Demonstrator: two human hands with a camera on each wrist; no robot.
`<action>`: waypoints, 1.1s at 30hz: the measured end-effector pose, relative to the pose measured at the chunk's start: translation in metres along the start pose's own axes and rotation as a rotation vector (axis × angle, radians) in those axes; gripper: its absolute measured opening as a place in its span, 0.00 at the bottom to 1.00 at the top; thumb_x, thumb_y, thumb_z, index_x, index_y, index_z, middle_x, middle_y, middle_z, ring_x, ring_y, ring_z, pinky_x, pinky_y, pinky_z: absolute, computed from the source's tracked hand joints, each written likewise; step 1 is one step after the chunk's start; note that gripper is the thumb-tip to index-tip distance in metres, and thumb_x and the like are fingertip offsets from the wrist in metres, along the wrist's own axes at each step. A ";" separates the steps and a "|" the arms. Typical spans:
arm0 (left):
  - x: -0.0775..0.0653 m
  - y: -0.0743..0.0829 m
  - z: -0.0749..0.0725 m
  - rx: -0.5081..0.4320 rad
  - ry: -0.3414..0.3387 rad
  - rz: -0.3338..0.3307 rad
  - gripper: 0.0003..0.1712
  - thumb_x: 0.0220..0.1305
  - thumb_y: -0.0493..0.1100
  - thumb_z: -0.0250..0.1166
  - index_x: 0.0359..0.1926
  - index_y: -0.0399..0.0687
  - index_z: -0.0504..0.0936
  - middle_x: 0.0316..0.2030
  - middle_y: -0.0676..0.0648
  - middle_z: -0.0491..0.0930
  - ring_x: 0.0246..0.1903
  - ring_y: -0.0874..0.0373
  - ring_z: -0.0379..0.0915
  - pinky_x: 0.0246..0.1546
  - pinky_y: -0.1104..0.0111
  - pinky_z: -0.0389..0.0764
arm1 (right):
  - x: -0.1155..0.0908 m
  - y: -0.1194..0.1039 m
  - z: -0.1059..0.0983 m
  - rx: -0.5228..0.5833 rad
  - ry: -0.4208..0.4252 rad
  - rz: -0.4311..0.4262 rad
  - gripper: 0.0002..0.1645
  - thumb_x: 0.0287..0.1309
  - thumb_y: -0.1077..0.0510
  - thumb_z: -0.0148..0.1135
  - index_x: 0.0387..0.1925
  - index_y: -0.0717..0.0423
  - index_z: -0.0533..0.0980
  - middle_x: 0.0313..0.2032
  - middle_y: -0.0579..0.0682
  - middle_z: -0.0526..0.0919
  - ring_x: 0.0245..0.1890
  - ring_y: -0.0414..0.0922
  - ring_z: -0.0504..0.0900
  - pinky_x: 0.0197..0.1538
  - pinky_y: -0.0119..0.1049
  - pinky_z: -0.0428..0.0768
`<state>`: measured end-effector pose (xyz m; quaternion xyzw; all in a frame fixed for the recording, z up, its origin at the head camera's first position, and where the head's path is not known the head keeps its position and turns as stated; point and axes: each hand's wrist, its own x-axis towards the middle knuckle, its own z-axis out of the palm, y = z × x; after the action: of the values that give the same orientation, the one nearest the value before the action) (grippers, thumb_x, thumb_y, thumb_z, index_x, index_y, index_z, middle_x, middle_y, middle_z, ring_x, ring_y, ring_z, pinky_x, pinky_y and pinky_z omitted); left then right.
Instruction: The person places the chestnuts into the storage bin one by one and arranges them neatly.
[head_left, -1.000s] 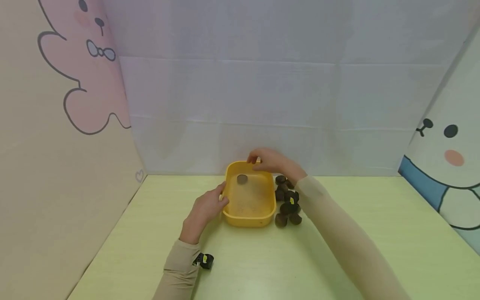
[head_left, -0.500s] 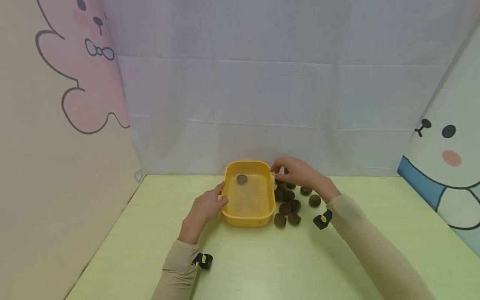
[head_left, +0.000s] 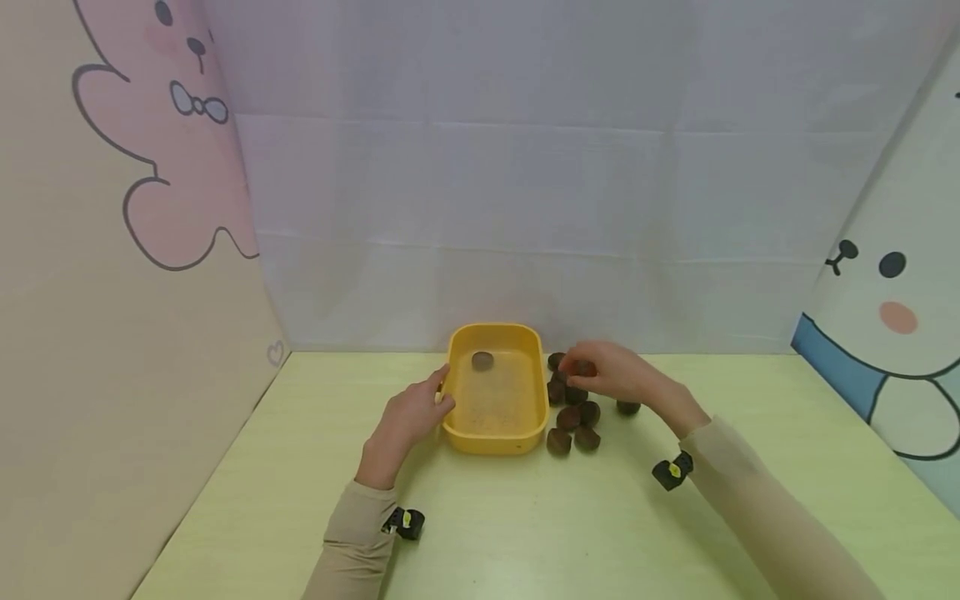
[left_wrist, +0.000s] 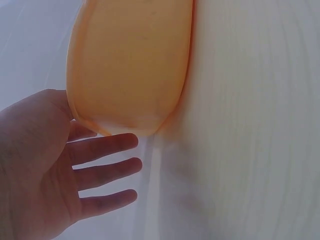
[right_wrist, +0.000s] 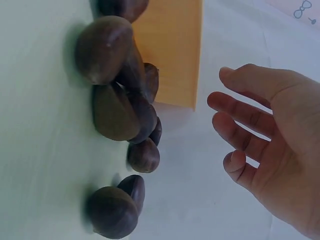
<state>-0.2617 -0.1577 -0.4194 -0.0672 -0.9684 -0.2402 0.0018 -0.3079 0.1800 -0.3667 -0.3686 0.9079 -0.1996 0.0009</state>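
Note:
A yellow rectangular tray (head_left: 496, 446) lies on the table, with a single chestnut (head_left: 482, 361) near its far left corner. At the tray's left side my left hand (head_left: 407, 419) holds the rim with its thumb over the edge, while several fingers (left_wrist: 107, 176) stretch straight below the wall in the left wrist view. Loose chestnuts (head_left: 569, 417) cluster along the tray's right side. Over the far part of this cluster hovers my right hand (head_left: 617, 372), fingers loosely bent and nothing between them. In the right wrist view it is apart from the chestnuts (right_wrist: 104, 50).
One chestnut (head_left: 628, 408) sits off to the right, partly under the right hand in the head view. A pale cloth wall (head_left: 465, 192) rises right behind the tray. Printed side walls border the light green table (head_left: 510, 533). Small black cameras are worn on both wrists.
My right hand has moved right and toward me, from over the tray's far edge to above the chestnuts, uncovering several of them. The left hand and tray stay in place.

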 end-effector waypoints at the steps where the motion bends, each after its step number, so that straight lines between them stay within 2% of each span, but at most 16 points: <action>1: 0.000 0.000 0.000 0.002 0.002 0.003 0.36 0.68 0.49 0.50 0.76 0.50 0.61 0.51 0.43 0.81 0.19 0.56 0.62 0.22 0.66 0.64 | -0.002 0.000 0.001 0.001 -0.008 -0.003 0.12 0.63 0.58 0.64 0.47 0.54 0.82 0.43 0.48 0.85 0.43 0.48 0.82 0.49 0.46 0.80; 7: 0.001 0.002 0.001 -0.005 0.010 0.014 0.35 0.69 0.48 0.52 0.75 0.48 0.61 0.49 0.45 0.80 0.23 0.56 0.64 0.23 0.67 0.65 | -0.012 0.005 0.010 -0.016 -0.029 -0.019 0.12 0.61 0.59 0.65 0.46 0.57 0.83 0.42 0.49 0.86 0.42 0.49 0.82 0.47 0.43 0.80; 13: 0.000 0.003 0.000 -0.011 0.010 0.007 0.35 0.69 0.47 0.52 0.75 0.48 0.61 0.49 0.45 0.80 0.23 0.56 0.65 0.24 0.67 0.65 | -0.022 0.016 0.018 -0.015 -0.058 0.006 0.12 0.60 0.59 0.66 0.46 0.56 0.82 0.44 0.49 0.85 0.40 0.49 0.82 0.44 0.39 0.79; 21: 0.000 0.000 0.000 -0.007 0.011 -0.003 0.35 0.69 0.48 0.51 0.76 0.50 0.61 0.48 0.45 0.79 0.21 0.57 0.64 0.23 0.67 0.65 | -0.031 0.023 0.022 -0.008 -0.060 -0.003 0.14 0.59 0.59 0.67 0.48 0.55 0.82 0.46 0.51 0.83 0.31 0.39 0.76 0.37 0.32 0.76; 25: -0.001 0.000 0.000 -0.009 0.011 0.005 0.35 0.69 0.48 0.51 0.75 0.49 0.61 0.45 0.46 0.79 0.20 0.57 0.63 0.22 0.67 0.65 | -0.033 0.024 0.023 -0.005 -0.076 0.005 0.15 0.59 0.58 0.67 0.48 0.54 0.82 0.45 0.51 0.82 0.30 0.36 0.74 0.36 0.32 0.75; 33: 0.001 0.000 0.001 0.011 0.018 0.014 0.35 0.68 0.48 0.52 0.75 0.48 0.62 0.37 0.47 0.77 0.22 0.57 0.64 0.22 0.67 0.64 | -0.037 0.027 0.028 -0.005 -0.117 0.053 0.17 0.55 0.58 0.70 0.48 0.51 0.82 0.46 0.49 0.80 0.30 0.38 0.73 0.36 0.31 0.74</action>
<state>-0.2622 -0.1573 -0.4202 -0.0718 -0.9692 -0.2352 0.0128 -0.2947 0.2117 -0.4075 -0.3556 0.9162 -0.1751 0.0583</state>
